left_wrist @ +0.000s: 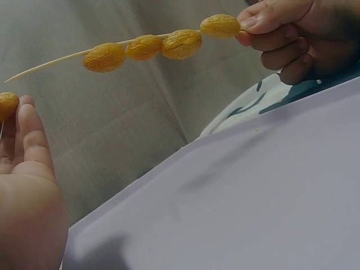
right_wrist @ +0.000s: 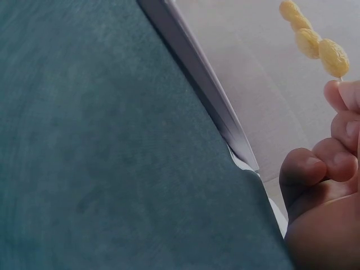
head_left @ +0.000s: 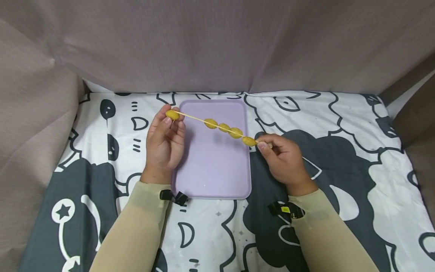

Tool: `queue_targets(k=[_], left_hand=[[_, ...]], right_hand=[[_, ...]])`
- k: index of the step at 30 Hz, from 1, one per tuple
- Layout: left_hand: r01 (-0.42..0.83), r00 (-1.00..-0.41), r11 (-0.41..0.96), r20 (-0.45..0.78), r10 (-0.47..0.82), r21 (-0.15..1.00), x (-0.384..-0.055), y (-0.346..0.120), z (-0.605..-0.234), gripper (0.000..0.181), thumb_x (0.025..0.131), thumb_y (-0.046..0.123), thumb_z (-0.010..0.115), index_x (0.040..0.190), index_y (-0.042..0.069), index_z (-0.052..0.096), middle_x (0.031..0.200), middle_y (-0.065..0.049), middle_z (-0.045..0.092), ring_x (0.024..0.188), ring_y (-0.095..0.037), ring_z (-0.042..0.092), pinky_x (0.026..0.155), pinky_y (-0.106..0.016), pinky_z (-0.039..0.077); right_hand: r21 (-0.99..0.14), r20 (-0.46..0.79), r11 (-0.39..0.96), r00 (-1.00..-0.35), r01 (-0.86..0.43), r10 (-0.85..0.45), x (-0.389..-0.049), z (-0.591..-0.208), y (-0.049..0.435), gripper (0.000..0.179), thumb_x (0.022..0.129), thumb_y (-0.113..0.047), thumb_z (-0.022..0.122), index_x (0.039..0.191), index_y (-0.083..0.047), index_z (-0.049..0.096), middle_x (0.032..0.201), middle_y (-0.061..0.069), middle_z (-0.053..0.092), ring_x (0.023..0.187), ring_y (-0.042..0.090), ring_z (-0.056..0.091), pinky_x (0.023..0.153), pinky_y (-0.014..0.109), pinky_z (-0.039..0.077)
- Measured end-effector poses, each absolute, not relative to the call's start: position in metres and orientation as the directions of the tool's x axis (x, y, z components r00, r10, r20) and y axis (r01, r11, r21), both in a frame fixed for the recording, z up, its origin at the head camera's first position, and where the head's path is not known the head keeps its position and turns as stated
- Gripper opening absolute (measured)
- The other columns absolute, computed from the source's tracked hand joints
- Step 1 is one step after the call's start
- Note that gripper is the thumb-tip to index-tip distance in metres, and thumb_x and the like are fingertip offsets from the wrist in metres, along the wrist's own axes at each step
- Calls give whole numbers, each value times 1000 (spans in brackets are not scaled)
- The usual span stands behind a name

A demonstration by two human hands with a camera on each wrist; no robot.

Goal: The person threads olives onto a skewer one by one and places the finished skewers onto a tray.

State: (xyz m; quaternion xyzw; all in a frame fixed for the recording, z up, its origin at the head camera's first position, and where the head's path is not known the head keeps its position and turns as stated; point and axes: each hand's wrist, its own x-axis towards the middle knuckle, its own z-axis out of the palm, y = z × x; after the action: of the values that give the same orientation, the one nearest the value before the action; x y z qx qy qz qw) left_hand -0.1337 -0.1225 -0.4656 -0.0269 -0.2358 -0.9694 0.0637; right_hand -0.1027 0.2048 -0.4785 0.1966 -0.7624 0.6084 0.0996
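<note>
My left hand, palm turned up, pinches one yellow wrinkled dried fruit between thumb and fingers. Opposite it, my right hand grips the blunt end of a thin wooden skewer between thumb and forefinger, other fingers curled. Several more such fruits sit threaded along the skewer, the nearest fruit right by the right fingertips. The bare pointed end reaches to the left hand; in the left wrist view a small gap shows between tip and held fruit. The right wrist view shows threaded fruits above the fingers.
Beneath the hands lies a pale purple rectangular tray with a low rim. It rests on a black and white patterned cloth. A grey-brown curtain hangs behind the table and along its sides.
</note>
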Motion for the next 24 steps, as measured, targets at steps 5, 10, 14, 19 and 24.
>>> queue_targets(k=[5,10,14,19,24], left_hand=[[141,-988,-899,111,-104,414,-134,-124,-465,30,104,-6,73,133,-1,71,126,-18,75,106,-25,81,93,-27,70],[150,-984,-916,142,-103,371,-134,-125,-464,28,106,-6,68,134,-2,69,126,-19,75,107,-26,80,92,-27,70],[164,-982,-923,143,-121,348,-135,-126,-465,26,107,-5,70,133,-3,68,124,-20,74,105,-25,79,90,-26,70],[164,-984,-938,122,-132,305,-137,-128,-465,28,104,-3,75,131,-2,68,121,-20,75,104,-25,80,88,-25,70],[140,-985,-952,132,-107,273,-137,-130,-465,31,103,-4,75,132,-3,68,122,-21,77,105,-27,82,89,-27,71]], right_hand=[[-886,393,189,-902,-423,-180,-103,-479,205,18,100,16,69,110,6,79,81,-8,62,60,7,47,50,26,38],[-885,395,186,-900,-426,-183,-102,-480,204,18,100,16,69,109,6,79,82,-9,62,59,6,47,50,26,39],[-886,394,186,-901,-425,-182,-102,-480,204,17,99,16,69,109,6,79,82,-9,62,59,6,47,50,25,39],[-885,399,179,-898,-430,-185,-103,-481,204,18,99,18,68,109,7,79,81,-10,63,59,6,47,51,24,40],[-880,406,181,-894,-438,-190,-103,-480,203,20,98,19,68,109,7,79,81,-11,63,58,5,47,51,23,40]])
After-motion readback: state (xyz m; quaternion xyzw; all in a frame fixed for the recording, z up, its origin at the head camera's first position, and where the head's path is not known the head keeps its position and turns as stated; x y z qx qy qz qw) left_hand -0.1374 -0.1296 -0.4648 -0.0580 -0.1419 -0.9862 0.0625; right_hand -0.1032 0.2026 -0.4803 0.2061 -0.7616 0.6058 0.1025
